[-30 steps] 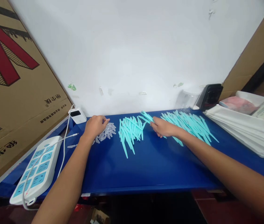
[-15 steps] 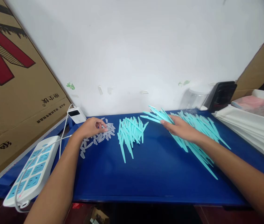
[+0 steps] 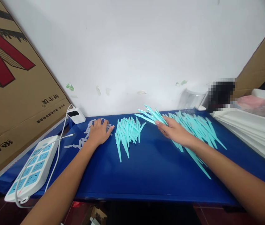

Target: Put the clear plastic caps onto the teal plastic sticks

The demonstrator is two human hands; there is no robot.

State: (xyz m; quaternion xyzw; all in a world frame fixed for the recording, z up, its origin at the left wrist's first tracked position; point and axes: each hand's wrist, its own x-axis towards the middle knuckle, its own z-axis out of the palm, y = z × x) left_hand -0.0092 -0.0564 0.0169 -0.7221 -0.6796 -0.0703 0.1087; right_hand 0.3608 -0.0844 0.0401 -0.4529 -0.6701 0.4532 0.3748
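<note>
My left hand lies palm down over small translucent plastic pieces, its fingers spread. Part of that pile is hidden under it. A bunch of slender turquoise plastic sticks, shaped like eyebrow razors, fans out from my right hand, which is closed around them. Between the hands lies a loose heap of the same turquoise sticks. A bigger heap of turquoise sticks spreads out behind and beside my right hand and forearm.
A white power strip with cables and a small white device are at the left. A large cardboard box leans there. White trays and a clear container stand right on the blue table, against a white wall.
My left hand has gone from curled fingers to spread out over the translucent pieces, and some pieces now lie further left. My right hand still holds its bunch. The view has shifted slightly.
</note>
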